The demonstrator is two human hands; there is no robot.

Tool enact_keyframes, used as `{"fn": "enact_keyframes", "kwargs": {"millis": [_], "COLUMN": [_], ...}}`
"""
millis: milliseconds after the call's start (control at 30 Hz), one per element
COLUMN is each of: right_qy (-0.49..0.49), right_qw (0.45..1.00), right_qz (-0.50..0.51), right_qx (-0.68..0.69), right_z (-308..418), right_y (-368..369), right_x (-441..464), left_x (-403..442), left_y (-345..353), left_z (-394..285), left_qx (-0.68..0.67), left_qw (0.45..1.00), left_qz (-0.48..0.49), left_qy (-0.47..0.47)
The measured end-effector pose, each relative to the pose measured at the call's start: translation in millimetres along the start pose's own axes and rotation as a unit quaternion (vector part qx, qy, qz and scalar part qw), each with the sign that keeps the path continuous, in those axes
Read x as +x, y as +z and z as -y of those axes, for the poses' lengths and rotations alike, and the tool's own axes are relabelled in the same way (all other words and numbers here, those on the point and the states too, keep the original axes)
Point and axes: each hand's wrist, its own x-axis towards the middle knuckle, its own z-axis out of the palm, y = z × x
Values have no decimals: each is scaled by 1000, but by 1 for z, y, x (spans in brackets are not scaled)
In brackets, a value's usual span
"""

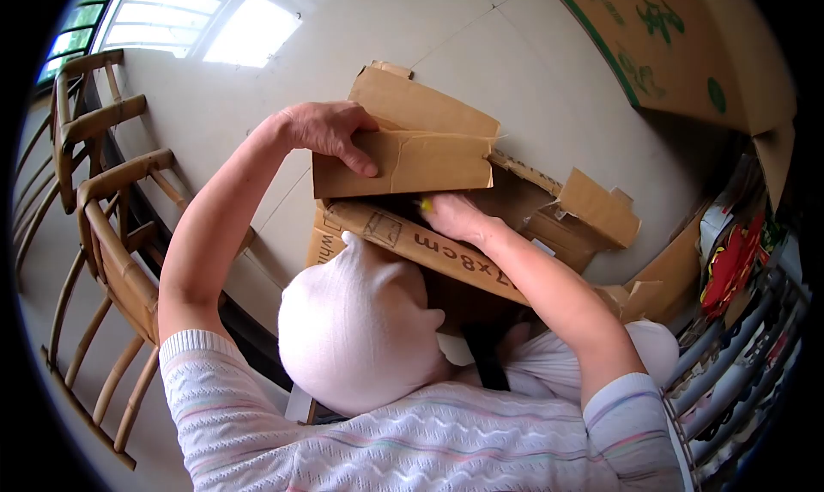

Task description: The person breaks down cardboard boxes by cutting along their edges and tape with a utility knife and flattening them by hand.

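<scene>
My left hand [336,136] grips the upper left edge of a folded brown cardboard piece [421,164], thumb on its front face and fingers over its top edge. Below it, my right hand [459,217] reaches into the gap under that piece, its fingers curled and partly hidden. A small yellow-green thing [427,205] shows at its fingertips; I cannot make out what it is. Nearer to me lies a cardboard strip [446,253] with printed letters and numbers. More torn cardboard [596,210] spreads to the right.
My knee [352,329] in pale cloth is close under the cardboard. Bamboo chairs [120,234] stand at left. A large carton with green print [669,45] is at upper right, above a rack [738,380] and a red packet [734,264]. The floor [360,28] is tiled.
</scene>
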Motion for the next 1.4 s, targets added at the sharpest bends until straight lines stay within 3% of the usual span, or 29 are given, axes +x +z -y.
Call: {"fn": "enact_keyframes", "kwargs": {"millis": [100, 300, 400, 500, 700, 767, 833, 933, 1067, 1167, 1400], "right_qy": [-6, 40, 11, -19, -49, -53, -58, -60, -73, -31, -21], "right_qw": [988, 987, 988, 983, 987, 989, 990, 991, 993, 992, 1000], "right_qz": [143, 155, 150, 180, 153, 134, 126, 111, 70, 48, -20], "right_qx": [-54, 17, 20, 13, 23, 36, 27, 53, 67, 113, 5], "right_z": [-11, 1, -2, 2, -9, -14, -10, -1, 2, 4, 14], "right_y": [2, 2, 1, 1, 14, 19, 16, 9, -5, -20, -43], "right_x": [-9, -14, -13, -12, -12, -13, -15, -16, -17, -20, -29], "left_x": [4, 22, 13, -11, -40, -48, -60, -58, -43, -40, -33], "left_y": [0, 18, 36, 55, 71, 56, 47, 48, 60, 64, 58], "left_z": [-6, 1, 4, 8, -1, 4, 2, -3, 7, -8, 1], "left_qx": [105, 311, 369, 357, 285, 195, -7, 47, 235, 257, 252], "left_qw": [994, 928, 901, 898, 915, 960, 992, 988, 950, 937, 940], "left_qz": [-19, -199, -229, -251, -271, -196, -120, -119, -204, -224, -220], "left_qy": [-27, -53, -24, 55, 87, 42, -42, -86, -29, -82, -59]}}
